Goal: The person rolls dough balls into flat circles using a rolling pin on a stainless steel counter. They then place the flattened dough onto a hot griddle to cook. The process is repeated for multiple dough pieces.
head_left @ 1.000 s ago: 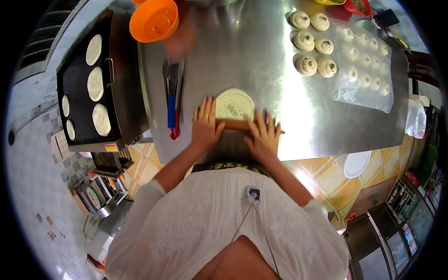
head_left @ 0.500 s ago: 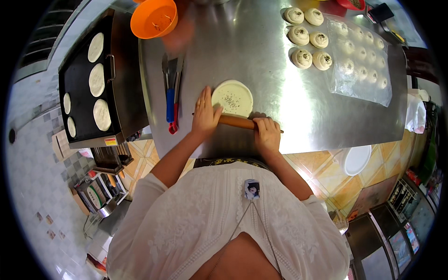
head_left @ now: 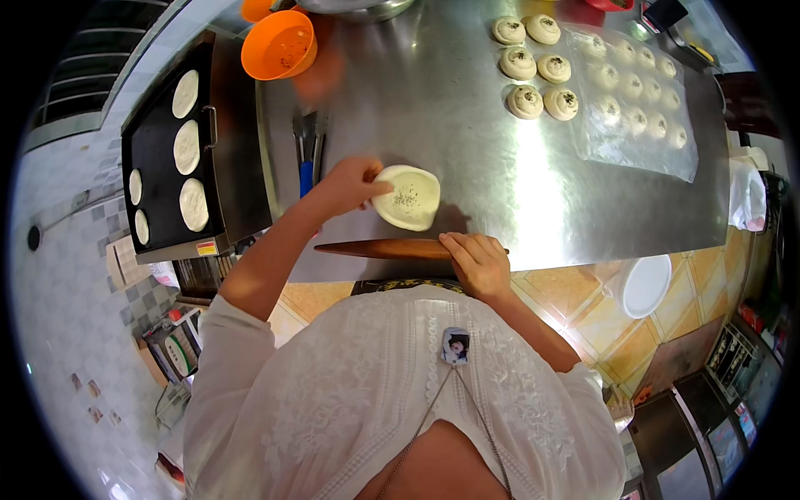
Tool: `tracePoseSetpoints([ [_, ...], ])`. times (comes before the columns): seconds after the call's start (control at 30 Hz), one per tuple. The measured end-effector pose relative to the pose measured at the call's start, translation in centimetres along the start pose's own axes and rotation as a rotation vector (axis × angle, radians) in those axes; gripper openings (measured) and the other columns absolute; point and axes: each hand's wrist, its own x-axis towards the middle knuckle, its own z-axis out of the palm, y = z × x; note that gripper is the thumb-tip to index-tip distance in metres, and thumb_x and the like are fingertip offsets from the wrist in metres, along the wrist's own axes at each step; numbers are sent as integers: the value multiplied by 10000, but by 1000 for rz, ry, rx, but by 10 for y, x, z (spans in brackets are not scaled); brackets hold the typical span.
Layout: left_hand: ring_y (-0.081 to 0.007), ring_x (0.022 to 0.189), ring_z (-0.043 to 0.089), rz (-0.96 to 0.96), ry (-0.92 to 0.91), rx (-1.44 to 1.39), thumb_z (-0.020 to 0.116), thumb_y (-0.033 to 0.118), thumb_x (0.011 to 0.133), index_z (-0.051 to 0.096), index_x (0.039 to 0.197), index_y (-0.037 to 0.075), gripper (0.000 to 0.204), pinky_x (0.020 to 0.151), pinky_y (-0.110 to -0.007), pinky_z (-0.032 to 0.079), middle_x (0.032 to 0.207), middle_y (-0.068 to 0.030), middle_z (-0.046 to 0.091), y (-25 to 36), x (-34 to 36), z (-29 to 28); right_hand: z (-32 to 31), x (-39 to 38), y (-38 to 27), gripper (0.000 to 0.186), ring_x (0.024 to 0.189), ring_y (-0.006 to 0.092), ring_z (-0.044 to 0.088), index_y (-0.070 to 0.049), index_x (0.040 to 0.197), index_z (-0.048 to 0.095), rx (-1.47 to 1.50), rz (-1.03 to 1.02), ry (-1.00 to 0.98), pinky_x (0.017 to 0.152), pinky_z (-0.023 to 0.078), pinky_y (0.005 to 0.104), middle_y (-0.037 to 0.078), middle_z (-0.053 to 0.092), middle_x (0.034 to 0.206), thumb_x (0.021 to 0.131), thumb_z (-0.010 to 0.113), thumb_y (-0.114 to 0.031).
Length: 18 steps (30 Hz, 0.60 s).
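Observation:
My left hand (head_left: 352, 185) pinches the left edge of a pale dough round (head_left: 408, 200), which has dark seeds at its middle. The round's rim curls up, and a shadow lies beside it on the steel table (head_left: 433, 108). Closer to me, a wooden rolling pin (head_left: 383, 249) with tapered ends lies crosswise near the table's front edge. Closed over the pin's right end is my right hand (head_left: 479, 265). Left of the dough, blue-handled tongs (head_left: 307, 171) and a flat tool beside them are partly covered by my left forearm.
Several seeded dough coils (head_left: 525, 102) stand at the far right, beside more dough pieces under a clear plastic sheet (head_left: 637, 158). At left, a black griddle (head_left: 158, 204) carries several flat dough rounds. An orange bowl (head_left: 279, 46) and a metal basin (head_left: 367, 10) stand at the back.
My left hand has left the rolling pin and taken the dough's left edge, lifting it. The pin has come nearer me, still under my right hand.

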Motion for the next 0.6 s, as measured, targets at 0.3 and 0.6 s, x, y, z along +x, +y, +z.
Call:
tracePoseSetpoints([
  [0.3, -400, 1380, 407, 347, 818, 572, 557, 240, 952, 414, 1456, -18, 584, 1117, -507, 328, 1473, -241, 448, -112, 40, 106, 56, 6, 56, 551, 1216, 275, 560, -79, 1355, 567, -205, 211, -219, 947, 457, 434, 110, 577, 1365, 836, 714, -188],
  [0.6, -371, 1499, 209, 335, 698, 509, 545, 385, 953, 284, 1519, -41, 755, 1165, -578, 217, 1601, -224, 263, -117, 62, 79, 74, 39, 57, 721, 1489, 353, 251, -137, 1470, 456, -316, 234, -385, 1132, 220, 668, 144, 310, 1595, 870, 656, -483],
])
